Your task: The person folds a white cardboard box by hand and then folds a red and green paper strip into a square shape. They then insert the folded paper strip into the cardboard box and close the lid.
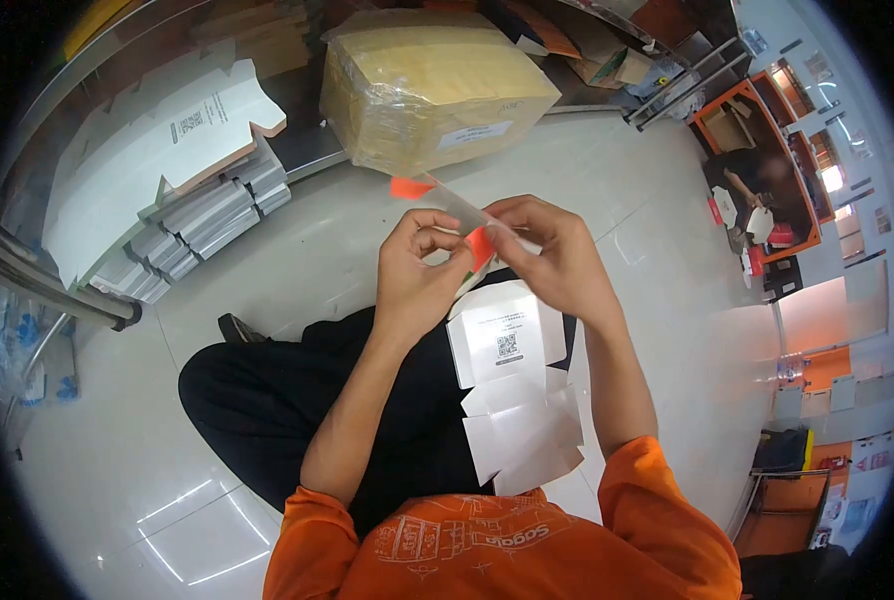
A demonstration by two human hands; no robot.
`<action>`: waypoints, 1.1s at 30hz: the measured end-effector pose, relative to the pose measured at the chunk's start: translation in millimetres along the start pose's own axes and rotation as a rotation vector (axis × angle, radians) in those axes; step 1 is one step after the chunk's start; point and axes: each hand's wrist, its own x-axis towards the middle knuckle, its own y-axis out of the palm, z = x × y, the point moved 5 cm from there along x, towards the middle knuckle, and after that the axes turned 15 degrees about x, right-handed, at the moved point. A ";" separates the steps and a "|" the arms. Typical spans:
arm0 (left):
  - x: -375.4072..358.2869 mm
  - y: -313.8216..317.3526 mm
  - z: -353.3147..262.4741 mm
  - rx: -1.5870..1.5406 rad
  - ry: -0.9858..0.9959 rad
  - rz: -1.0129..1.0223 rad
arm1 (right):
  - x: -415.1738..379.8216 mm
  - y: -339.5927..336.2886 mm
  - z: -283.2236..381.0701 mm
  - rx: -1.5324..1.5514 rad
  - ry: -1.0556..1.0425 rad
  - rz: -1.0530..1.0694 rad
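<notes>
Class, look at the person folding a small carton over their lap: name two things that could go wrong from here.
1. Both hands, left hand and right hand, pinch the small carton by its edges in mid-air; it might crease or slip.
2. The flat box blanks lie loose on the lap and could slide to the floor.

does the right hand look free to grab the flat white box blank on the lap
Probably not yet: the right hand and left hand both pinch the small clear-and-orange piece. The flat white box blank lies uncovered just below.
</notes>
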 end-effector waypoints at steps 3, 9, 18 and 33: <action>-2.8 1.9 3.1 -0.182 -0.347 0.179 | 0.2 0.1 -14.4 0.502 0.176 -0.081; -3.6 19.4 14.8 -0.343 -0.321 0.119 | -11.2 2.5 -13.4 0.409 0.009 -0.038; -10.4 30.9 9.4 -0.458 -0.375 0.159 | -21.4 -8.4 -15.0 0.110 -0.086 -0.192; -12.2 42.7 15.1 -0.461 -0.204 0.135 | -28.6 -8.0 -14.8 0.117 -0.359 -0.349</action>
